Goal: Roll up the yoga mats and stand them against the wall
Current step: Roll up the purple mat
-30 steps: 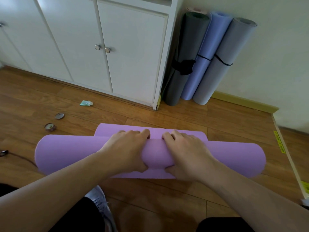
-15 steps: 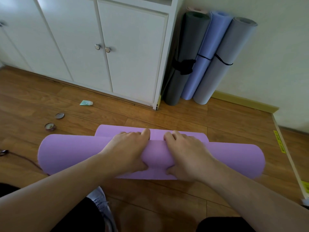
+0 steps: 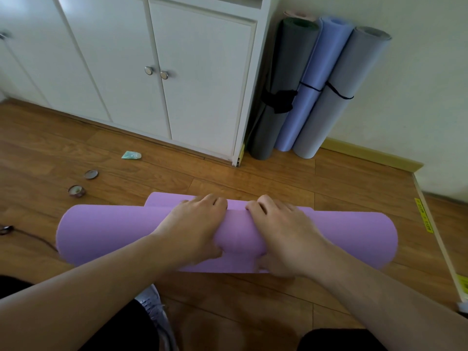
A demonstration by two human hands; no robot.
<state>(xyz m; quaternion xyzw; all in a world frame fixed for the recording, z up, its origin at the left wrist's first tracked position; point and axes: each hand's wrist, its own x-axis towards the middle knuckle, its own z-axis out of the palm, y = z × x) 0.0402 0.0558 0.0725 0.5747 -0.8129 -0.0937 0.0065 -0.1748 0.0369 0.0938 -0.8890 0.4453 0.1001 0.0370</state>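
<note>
A purple mat (image 3: 106,231) lies across the wooden floor (image 3: 278,183) in front of the person, almost fully rolled into a thick tube, with only a short flat strip (image 3: 164,198) left showing beyond it toward the cabinet. Both hands are on top of the roll near its middle, close together but not touching. The left hand (image 3: 195,224) wraps over the tube, fingers curled over the far side and thumb tucked against the near side. The right hand (image 3: 281,229) grips it the same way, fingers hooked over the top edge and thumb low against the front of the roll.

Against the wall (image 3: 417,84) in the corner beside the white cabinet (image 3: 197,79) stand three rolled mats, leaning slightly: a dark grey mat (image 3: 281,72) tied with a black strap, a blue mat (image 3: 311,72) and a light grey mat (image 3: 339,97), each of these two bound with a thin black cord. The top of a pinkish roll (image 3: 298,14) peeks out behind them.

To the left on the floor lie a small green packet (image 3: 131,155), a round lid (image 3: 91,174) and a roll of tape (image 3: 76,190). A grey shoe (image 3: 154,305) shows between the person's forearms.
</note>
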